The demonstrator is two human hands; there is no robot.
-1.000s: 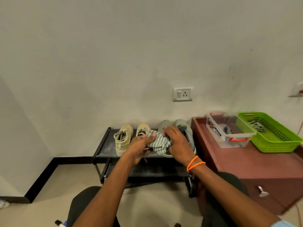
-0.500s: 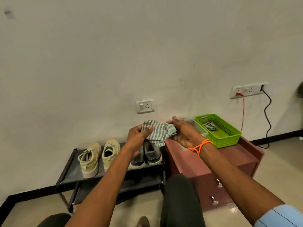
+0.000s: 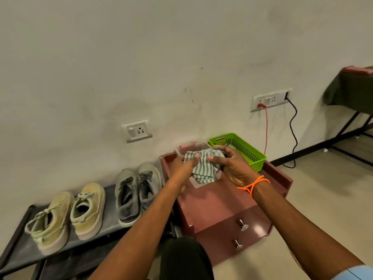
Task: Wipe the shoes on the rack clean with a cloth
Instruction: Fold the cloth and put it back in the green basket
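A green-and-white striped cloth [image 3: 203, 165] is bunched between both hands above a clear plastic box [image 3: 194, 146] on the maroon cabinet [image 3: 232, 205]. My left hand [image 3: 182, 168] pinches its left side and my right hand [image 3: 232, 165], with an orange cord at the wrist, grips its right side. On the black rack [image 3: 20, 245] to the left stand a pair of beige shoes [image 3: 66, 217] and a pair of grey shoes [image 3: 137, 193], heels toward me. The box is mostly hidden behind the cloth.
A green perforated basket [image 3: 240, 150] sits at the cabinet's back right. Wall sockets [image 3: 137, 130] and a second socket strip [image 3: 270, 100] with red and black cables are on the wall. A dark-covered table [image 3: 351, 91] stands at far right. My knee [image 3: 185, 259] is below.
The view has swung right and down. Both hands have carried the cloth away from the grey shoes to above the clear box on the cabinet.
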